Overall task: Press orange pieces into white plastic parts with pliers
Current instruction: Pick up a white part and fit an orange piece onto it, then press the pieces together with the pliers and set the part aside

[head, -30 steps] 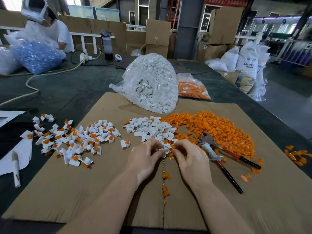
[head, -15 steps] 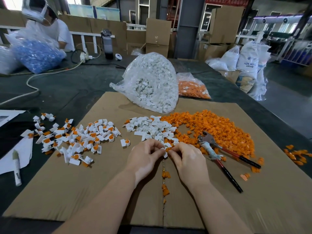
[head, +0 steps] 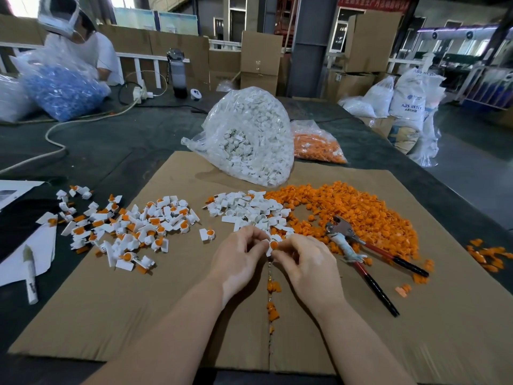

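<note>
At the left of the frame a heap of finished parts (head: 133, 229), white with orange showing, lies half on the cardboard sheet (head: 138, 315). Just left of centre, the left hand (head: 238, 257) has its fingers curled, pinching a white part (head: 268, 245). Touching it from the right, the right hand (head: 308, 262) curls its fingertips onto an orange piece (head: 273, 245) seated in that part; how deep it sits I cannot tell, since the fingers hide most of both. Behind the hands lie the loose white parts (head: 249, 209) and, further right, the orange pile (head: 355, 207). The pliers (head: 361, 254) rest untouched just right of the right hand, head toward the upper left, handles running to the lower right, so the right hand is nearer for the coming squeeze.
</note>
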`<state>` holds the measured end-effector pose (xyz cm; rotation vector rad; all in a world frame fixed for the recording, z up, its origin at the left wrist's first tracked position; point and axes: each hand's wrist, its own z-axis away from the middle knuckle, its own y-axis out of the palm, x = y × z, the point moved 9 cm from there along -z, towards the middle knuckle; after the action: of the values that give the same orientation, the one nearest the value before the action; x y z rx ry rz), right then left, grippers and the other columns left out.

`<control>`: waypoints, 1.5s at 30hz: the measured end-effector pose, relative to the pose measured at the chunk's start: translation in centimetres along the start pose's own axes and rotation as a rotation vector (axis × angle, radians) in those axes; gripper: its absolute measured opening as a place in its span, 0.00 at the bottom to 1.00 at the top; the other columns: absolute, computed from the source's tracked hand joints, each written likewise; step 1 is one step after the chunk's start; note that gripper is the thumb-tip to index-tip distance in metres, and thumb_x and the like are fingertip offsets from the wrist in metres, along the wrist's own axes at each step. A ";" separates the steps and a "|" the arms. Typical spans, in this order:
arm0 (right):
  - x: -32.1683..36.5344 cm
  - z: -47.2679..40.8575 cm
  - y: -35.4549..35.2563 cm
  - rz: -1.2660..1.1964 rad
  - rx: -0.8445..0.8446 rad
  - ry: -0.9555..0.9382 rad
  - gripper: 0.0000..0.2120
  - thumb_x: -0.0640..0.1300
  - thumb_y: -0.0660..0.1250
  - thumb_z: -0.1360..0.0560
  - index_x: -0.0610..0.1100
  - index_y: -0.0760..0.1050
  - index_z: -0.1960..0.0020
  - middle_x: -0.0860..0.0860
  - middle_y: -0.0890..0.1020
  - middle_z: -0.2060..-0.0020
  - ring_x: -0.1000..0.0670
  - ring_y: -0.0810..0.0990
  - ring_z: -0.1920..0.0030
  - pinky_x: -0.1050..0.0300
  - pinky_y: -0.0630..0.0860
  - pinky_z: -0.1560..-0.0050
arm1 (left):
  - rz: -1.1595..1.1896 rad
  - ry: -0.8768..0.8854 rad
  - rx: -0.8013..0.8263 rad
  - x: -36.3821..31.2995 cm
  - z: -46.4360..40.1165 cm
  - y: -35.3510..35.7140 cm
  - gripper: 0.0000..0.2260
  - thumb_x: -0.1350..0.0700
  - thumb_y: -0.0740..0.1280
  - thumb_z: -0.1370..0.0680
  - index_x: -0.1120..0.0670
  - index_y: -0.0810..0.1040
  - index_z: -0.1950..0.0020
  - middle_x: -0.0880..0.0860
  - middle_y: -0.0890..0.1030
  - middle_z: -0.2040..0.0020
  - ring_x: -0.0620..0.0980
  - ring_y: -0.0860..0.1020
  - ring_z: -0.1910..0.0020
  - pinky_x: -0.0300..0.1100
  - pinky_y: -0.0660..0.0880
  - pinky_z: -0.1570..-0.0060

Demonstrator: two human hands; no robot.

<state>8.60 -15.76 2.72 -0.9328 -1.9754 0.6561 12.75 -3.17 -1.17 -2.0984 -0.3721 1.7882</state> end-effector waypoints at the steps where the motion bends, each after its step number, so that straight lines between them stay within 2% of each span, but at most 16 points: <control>1: 0.1 0.0 -0.3 -0.036 -0.014 -0.006 0.06 0.42 0.74 0.30 0.43 0.79 0.55 0.52 0.80 0.62 0.52 0.76 0.58 0.58 0.73 0.55 | 0.006 0.004 0.001 0.0 0.0 0.0 0.06 0.55 0.66 0.23 0.45 0.76 0.58 0.46 0.79 0.62 0.45 0.77 0.60 0.40 0.72 0.58; 4: 0.5 0.0 -0.5 -0.100 -0.016 -0.047 0.13 0.39 0.74 0.31 0.42 0.80 0.46 0.52 0.80 0.57 0.54 0.77 0.52 0.63 0.73 0.50 | 0.011 0.020 0.001 0.2 -0.1 -0.1 0.07 0.56 0.66 0.23 0.45 0.76 0.58 0.44 0.78 0.64 0.45 0.76 0.61 0.40 0.72 0.58; 8: 0.8 -0.1 -0.4 -0.097 0.013 -0.082 0.12 0.38 0.71 0.29 0.44 0.81 0.46 0.51 0.79 0.59 0.52 0.76 0.54 0.64 0.71 0.51 | 0.008 0.020 0.016 0.4 -0.1 0.1 0.06 0.55 0.66 0.23 0.44 0.76 0.58 0.45 0.78 0.64 0.45 0.76 0.61 0.41 0.72 0.57; 17: 1.0 -0.1 -0.4 -0.087 0.007 -0.108 0.11 0.38 0.72 0.30 0.44 0.82 0.48 0.50 0.79 0.60 0.50 0.77 0.55 0.57 0.76 0.52 | -0.002 0.025 0.026 0.5 -0.2 0.2 0.03 0.52 0.70 0.26 0.46 0.77 0.56 0.47 0.78 0.64 0.45 0.74 0.65 0.42 0.71 0.62; 21: 0.7 -0.1 -1.4 -0.067 -0.066 -0.068 0.13 0.41 0.74 0.31 0.41 0.81 0.47 0.49 0.81 0.57 0.49 0.78 0.52 0.50 0.75 0.49 | 0.019 0.007 0.023 0.5 -0.3 0.2 0.03 0.53 0.70 0.26 0.47 0.76 0.57 0.48 0.77 0.64 0.46 0.74 0.65 0.43 0.71 0.61; 23: -0.6 -0.1 -2.9 0.051 -0.163 0.029 0.14 0.41 0.74 0.30 0.41 0.80 0.45 0.47 0.81 0.53 0.46 0.79 0.49 0.46 0.73 0.45 | 0.042 -0.013 0.016 0.7 -0.3 0.2 0.03 0.54 0.70 0.26 0.48 0.77 0.57 0.48 0.76 0.64 0.45 0.73 0.65 0.41 0.70 0.60; 25: -3.3 0.1 -4.2 0.261 -0.156 0.280 0.17 0.43 0.68 0.26 0.43 0.75 0.39 0.47 0.78 0.44 0.46 0.74 0.41 0.46 0.66 0.39 | 0.072 -0.026 0.020 0.9 -0.3 0.2 0.03 0.54 0.69 0.26 0.48 0.77 0.56 0.48 0.75 0.64 0.45 0.72 0.65 0.40 0.69 0.61; 28: -7.9 1.1 -5.6 0.519 0.062 0.663 0.18 0.48 0.60 0.25 0.44 0.68 0.36 0.45 0.70 0.36 0.44 0.66 0.35 0.43 0.57 0.33 | 0.104 -0.041 0.025 0.9 -0.4 0.2 0.03 0.55 0.69 0.25 0.49 0.76 0.55 0.49 0.74 0.64 0.46 0.71 0.64 0.41 0.69 0.59; 31: -9.8 1.9 -5.6 0.567 0.271 0.795 0.17 0.51 0.57 0.24 0.47 0.66 0.37 0.44 0.67 0.33 0.43 0.62 0.31 0.36 0.49 0.31 | 0.139 -0.055 0.029 0.8 -0.4 0.2 0.03 0.56 0.69 0.26 0.49 0.76 0.55 0.49 0.73 0.64 0.46 0.71 0.65 0.41 0.69 0.59; 34: -9.4 1.7 -5.7 0.652 0.280 0.704 0.15 0.52 0.57 0.23 0.48 0.65 0.39 0.47 0.71 0.38 0.45 0.66 0.35 0.37 0.51 0.31 | 0.190 -0.050 0.013 0.5 -0.4 -0.1 0.03 0.58 0.69 0.26 0.52 0.76 0.56 0.48 0.72 0.66 0.42 0.70 0.67 0.30 0.67 0.65; 36: -8.7 1.4 -5.9 0.652 0.240 0.616 0.13 0.52 0.57 0.22 0.47 0.65 0.41 0.47 0.73 0.42 0.45 0.69 0.39 0.43 0.61 0.34 | 0.213 -0.055 0.004 0.3 -0.3 -0.3 0.02 0.59 0.69 0.26 0.54 0.77 0.55 0.48 0.72 0.66 0.42 0.69 0.68 0.26 0.66 0.68; 37: -8.2 1.1 -6.0 0.614 0.214 0.574 0.12 0.51 0.56 0.22 0.45 0.66 0.43 0.47 0.74 0.44 0.45 0.70 0.42 0.48 0.67 0.41 | 0.226 -0.063 0.004 0.3 -0.3 -0.3 0.03 0.59 0.69 0.26 0.55 0.77 0.54 0.49 0.72 0.66 0.43 0.70 0.67 0.26 0.66 0.68; 39: -6.9 0.3 -6.0 0.519 0.171 0.484 0.11 0.51 0.55 0.21 0.44 0.67 0.46 0.46 0.76 0.49 0.46 0.72 0.47 0.55 0.68 0.54 | 0.262 -0.084 0.007 0.2 -0.3 -0.3 0.03 0.60 0.69 0.25 0.56 0.77 0.53 0.51 0.74 0.64 0.45 0.72 0.66 0.28 0.68 0.68; 40: -6.1 -0.1 -5.9 0.472 0.174 0.435 0.11 0.51 0.55 0.21 0.44 0.67 0.46 0.47 0.76 0.50 0.47 0.72 0.50 0.56 0.66 0.56 | 0.287 -0.097 0.008 0.2 -0.3 -0.3 0.03 0.60 0.69 0.26 0.56 0.77 0.53 0.53 0.75 0.63 0.46 0.73 0.64 0.29 0.69 0.66; 43: -3.0 -0.7 -4.1 0.278 0.322 0.332 0.12 0.53 0.55 0.20 0.46 0.70 0.46 0.50 0.75 0.53 0.49 0.73 0.53 0.55 0.69 0.55 | 0.404 -0.152 -0.005 0.4 -0.2 -0.4 0.04 0.61 0.70 0.26 0.58 0.77 0.53 0.57 0.76 0.62 0.49 0.74 0.62 0.34 0.70 0.63; 45: -1.2 -0.5 -2.4 0.155 0.472 0.308 0.13 0.54 0.54 0.20 0.46 0.71 0.50 0.51 0.72 0.57 0.51 0.72 0.56 0.56 0.67 0.59 | 0.472 -0.186 -0.018 0.7 -0.2 -0.4 0.03 0.63 0.70 0.27 0.58 0.77 0.54 0.58 0.76 0.62 0.51 0.74 0.62 0.41 0.72 0.59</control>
<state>8.59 -18.09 4.15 -0.8366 -1.4018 0.9535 13.05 -2.52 -1.57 -2.1661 0.0744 2.2561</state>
